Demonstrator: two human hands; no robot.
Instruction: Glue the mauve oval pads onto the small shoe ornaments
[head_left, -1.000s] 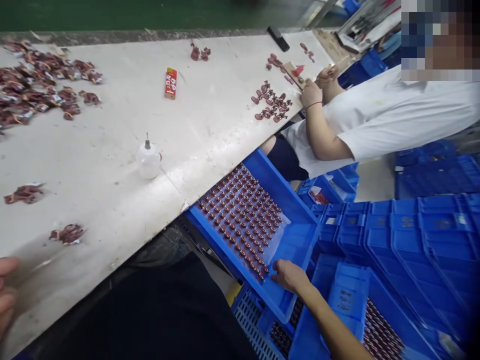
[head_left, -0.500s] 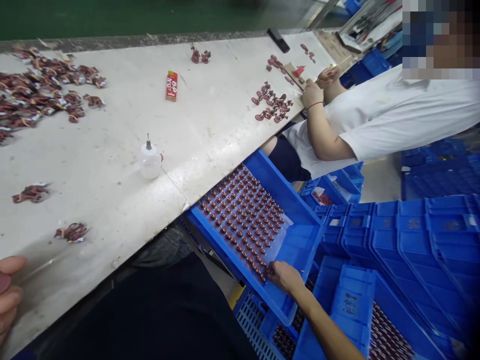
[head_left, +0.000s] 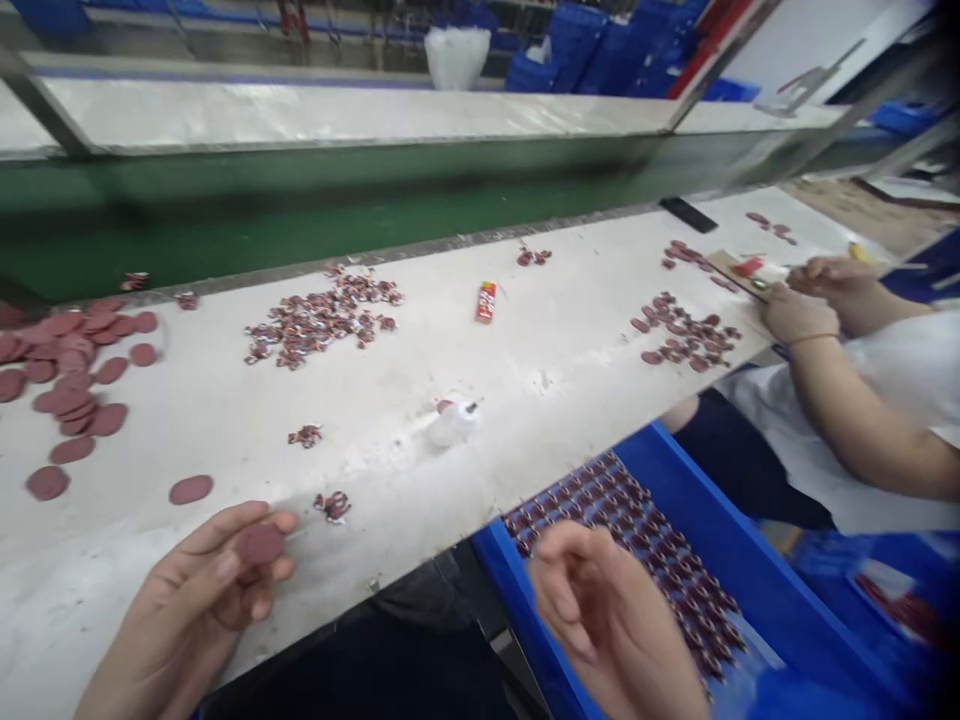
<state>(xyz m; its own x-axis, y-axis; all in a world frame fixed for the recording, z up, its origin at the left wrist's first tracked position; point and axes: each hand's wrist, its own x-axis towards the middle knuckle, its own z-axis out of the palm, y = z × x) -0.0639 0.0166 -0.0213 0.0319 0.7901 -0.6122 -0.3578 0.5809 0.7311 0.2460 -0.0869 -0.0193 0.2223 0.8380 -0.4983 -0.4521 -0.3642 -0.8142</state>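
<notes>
My left hand (head_left: pixel 196 600) hovers over the near edge of the white table (head_left: pixel 225 420) and pinches a flat maroon disc (head_left: pixel 260 544) between thumb and fingers. My right hand (head_left: pixel 600 615) is raised above the blue tray (head_left: pixel 757 590), fingers loosely curled, nothing visible in them; it is somewhat blurred. The tray holds rows of several small dark red parts (head_left: pixel 637 530). Loose maroon discs (head_left: pixel 71 375) lie at the far left, one single disc (head_left: pixel 190 489) just ahead of my left hand.
A small white squeeze bottle (head_left: pixel 452 423) lies tipped near the table's edge. Heaps of small red parts (head_left: pixel 322 315) and a red packet (head_left: pixel 487 301) lie further back. A co-worker's hands (head_left: pixel 799 310) work at the right by another pile (head_left: pixel 686 340). A green conveyor (head_left: pixel 300 220) runs behind.
The view has swung up and left. My right hand has left the tray's parts and lifted. My left hand has come into view holding a maroon disc.
</notes>
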